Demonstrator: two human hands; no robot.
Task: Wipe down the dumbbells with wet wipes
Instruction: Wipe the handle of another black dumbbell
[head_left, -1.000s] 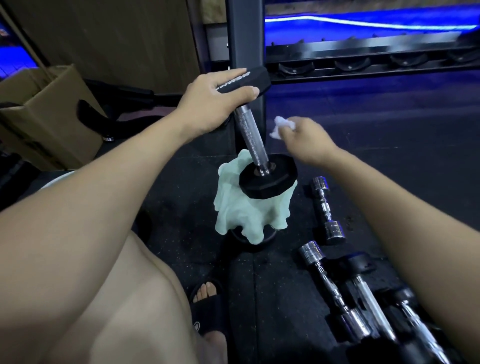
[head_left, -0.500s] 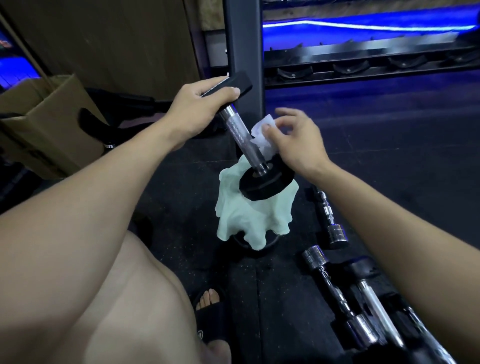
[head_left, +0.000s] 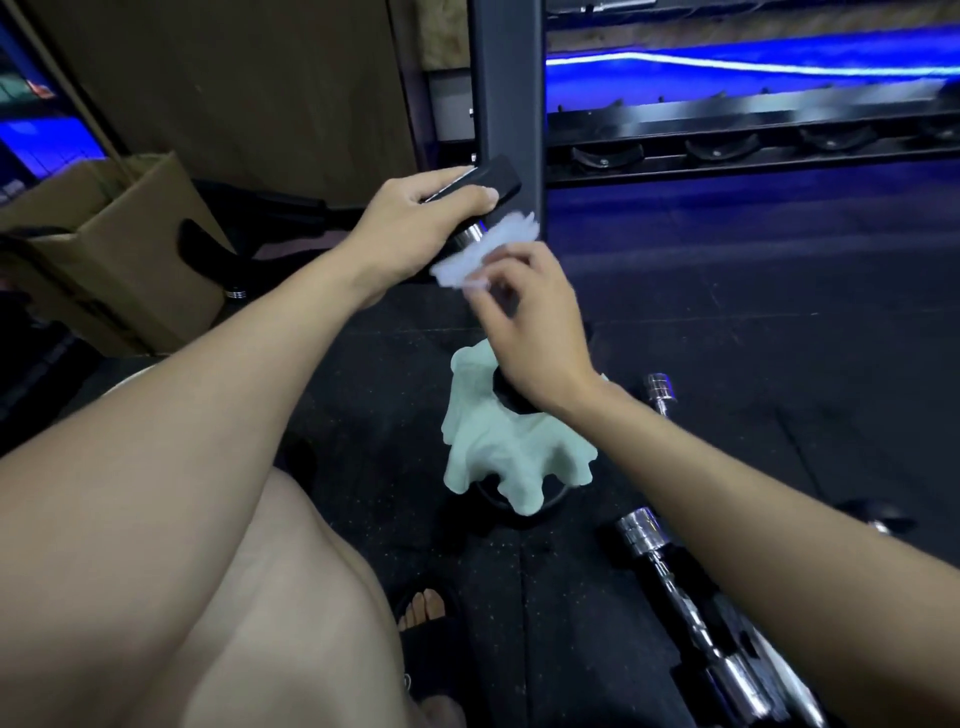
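A black hex dumbbell (head_left: 497, 177) stands on end, its lower head resting on a pale green cloth (head_left: 506, 457). My left hand (head_left: 415, 221) grips the upper head and steadies it. My right hand (head_left: 530, 317) pinches a white wet wipe (head_left: 480, 254) against the top of the chrome handle, just under the upper head. The hand hides most of the handle and part of the lower head. The wipe looks blurred.
Several chrome dumbbells (head_left: 691, 592) lie on the black rubber floor at the right, one (head_left: 661, 388) beside the cloth. A dark rack post (head_left: 506, 104) stands right behind the dumbbell. An open cardboard box (head_left: 119, 249) sits at the left. My sandalled foot (head_left: 426, 623) is below.
My right hand slid the wipe up the handle from near the lower head to just under the upper head. The left hand kept its hold on the upper head.
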